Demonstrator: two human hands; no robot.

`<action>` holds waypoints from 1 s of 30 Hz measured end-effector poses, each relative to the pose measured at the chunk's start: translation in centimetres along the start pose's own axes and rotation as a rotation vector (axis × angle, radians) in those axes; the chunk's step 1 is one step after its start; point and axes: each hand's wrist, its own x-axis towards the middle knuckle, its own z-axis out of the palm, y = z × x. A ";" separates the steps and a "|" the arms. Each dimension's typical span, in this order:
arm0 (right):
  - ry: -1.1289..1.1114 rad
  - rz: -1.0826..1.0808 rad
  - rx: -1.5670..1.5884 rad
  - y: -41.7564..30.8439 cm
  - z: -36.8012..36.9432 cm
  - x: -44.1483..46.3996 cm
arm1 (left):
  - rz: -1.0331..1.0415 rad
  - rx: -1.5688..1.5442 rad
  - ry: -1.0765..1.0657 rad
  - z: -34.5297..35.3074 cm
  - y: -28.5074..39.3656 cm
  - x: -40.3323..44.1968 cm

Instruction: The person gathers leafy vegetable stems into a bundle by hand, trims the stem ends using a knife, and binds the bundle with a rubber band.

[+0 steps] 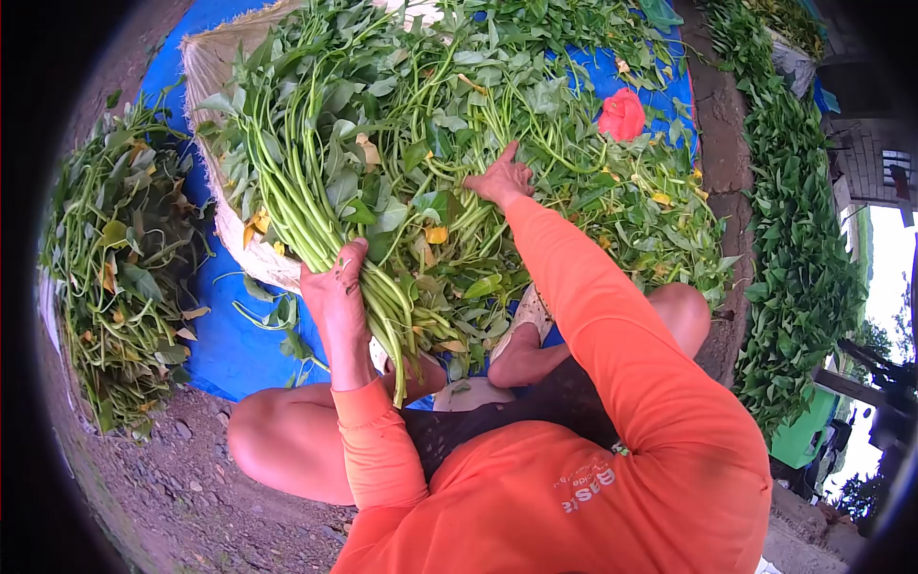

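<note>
My left hand (335, 287) is wrapped around the lower stems of a thick bunch of leafy green stalks (292, 182), which look like water spinach. The cut ends hang below my fist and the leafy tops point away from me. To the right, my right hand (500, 180) reaches into the loose heap of the same greens (469, 220), palm down. Its index finger is stretched out and the others are partly bent. Whether any stalk is between those fingers cannot be made out. Yellow leaves (436, 234) are mixed into the heap.
A pale woven sack (215, 201) lies under the heap on a blue tarp (239, 354). On the left stands another pile of stalks (124, 268) with yellowed leaves. A red plastic bag (622, 115) lies at upper right. Beyond a concrete edge (729, 191) runs a row of greens (798, 220).
</note>
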 end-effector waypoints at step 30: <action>-0.454 -0.413 1.093 12.1 -16.3 -10.7 | 0.051 -0.150 -0.037 -2.0 0.9 -1.4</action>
